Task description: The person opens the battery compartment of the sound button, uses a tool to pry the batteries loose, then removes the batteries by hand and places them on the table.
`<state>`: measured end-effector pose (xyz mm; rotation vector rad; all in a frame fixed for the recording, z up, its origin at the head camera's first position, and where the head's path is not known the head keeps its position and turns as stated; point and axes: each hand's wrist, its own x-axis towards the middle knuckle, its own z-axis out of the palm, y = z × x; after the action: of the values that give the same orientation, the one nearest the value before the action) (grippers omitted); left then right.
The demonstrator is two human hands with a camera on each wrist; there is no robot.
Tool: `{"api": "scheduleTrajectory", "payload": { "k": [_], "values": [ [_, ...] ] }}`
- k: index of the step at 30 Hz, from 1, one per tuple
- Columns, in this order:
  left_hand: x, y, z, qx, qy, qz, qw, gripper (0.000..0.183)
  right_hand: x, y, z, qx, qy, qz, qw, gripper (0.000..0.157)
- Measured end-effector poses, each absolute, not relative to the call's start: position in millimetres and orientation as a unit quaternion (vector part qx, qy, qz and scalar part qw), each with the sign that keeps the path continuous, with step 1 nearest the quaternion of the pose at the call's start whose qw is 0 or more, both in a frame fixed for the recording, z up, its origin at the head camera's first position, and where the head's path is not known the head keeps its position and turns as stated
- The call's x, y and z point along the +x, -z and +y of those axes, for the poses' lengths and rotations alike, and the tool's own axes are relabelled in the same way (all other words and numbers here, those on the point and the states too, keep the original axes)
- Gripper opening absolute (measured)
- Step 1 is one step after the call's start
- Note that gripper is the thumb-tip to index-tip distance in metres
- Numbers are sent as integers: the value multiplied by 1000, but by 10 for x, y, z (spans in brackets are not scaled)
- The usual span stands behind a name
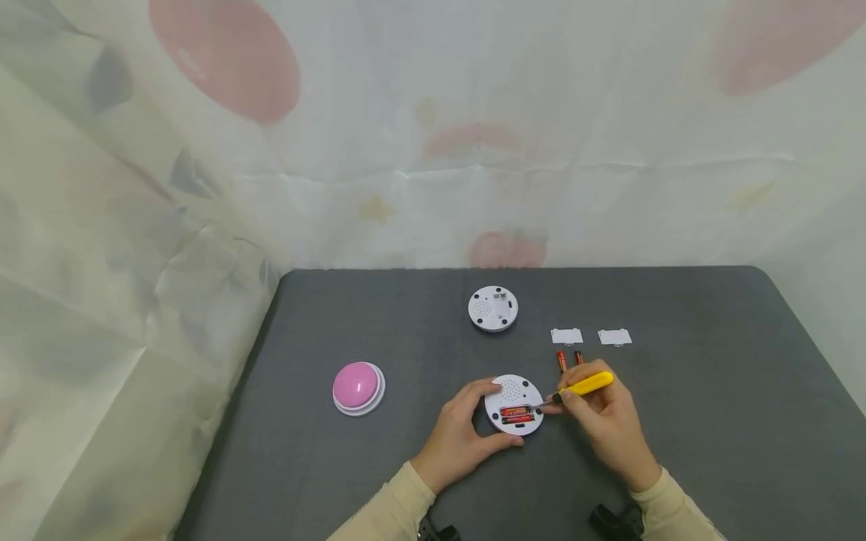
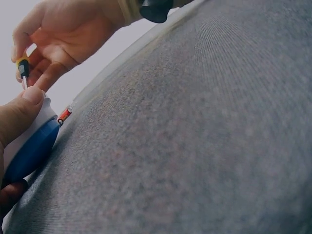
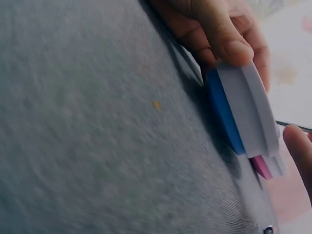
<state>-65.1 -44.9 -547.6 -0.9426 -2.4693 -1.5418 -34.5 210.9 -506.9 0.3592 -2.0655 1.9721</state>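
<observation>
My left hand (image 1: 460,437) grips a round white button device (image 1: 512,385) by its edge, fingers at the far side and thumb at the near side. It lies dome down, and both wrist views show its blue dome (image 2: 35,150) underneath. Two red batteries (image 1: 517,415) lie in its open compartment. In my right hand (image 1: 612,424) is a screwdriver with a yellow handle (image 1: 591,383). Its thin metal tip reaches the right end of the batteries; whether it touches them I cannot tell.
A pink-domed button (image 1: 355,385) stands dome up at left. Farther back lies another white button device (image 1: 483,319), underside up. Two white battery covers (image 1: 566,336) lie at back right. Two red batteries (image 1: 561,361) sit just beyond my right hand. Curtains hang behind and left of the table.
</observation>
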Motion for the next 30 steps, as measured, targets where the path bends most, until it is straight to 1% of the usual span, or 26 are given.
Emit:
{"api": "scheduleTrajectory", "payload": {
  "k": [5, 10, 16, 21, 24, 27, 30],
  "values": [
    [-657, 5470, -457, -304, 505, -807, 36, 77, -319, 5099, 2091, 76, -727, -674, 111, 7],
    [-653, 5471, -476, -293, 513, -807, 20, 75, -319, 5157, 2062, 63, -798, -592, 88, 14],
    [-667, 5479, -477, -293, 511, -808, 21, 75, -345, 5176, 2053, 27, -839, -536, 91, 11],
    [-674, 5488, -471, -303, 503, -809, 35, 77, -352, 5177, 2056, 28, -843, -530, 89, 12],
    [-672, 5493, -465, -311, 491, -813, 47, 76, -352, 5175, 2062, 37, -843, -528, 99, 9],
    [-665, 5496, -463, -313, 479, -818, 54, 76, -352, 5177, 2071, 34, -848, -517, 112, 3],
    [-655, 5495, -463, -313, 464, -827, 56, 80, -351, 5179, 2082, 28, -854, -506, 122, 6]
  ]
}}
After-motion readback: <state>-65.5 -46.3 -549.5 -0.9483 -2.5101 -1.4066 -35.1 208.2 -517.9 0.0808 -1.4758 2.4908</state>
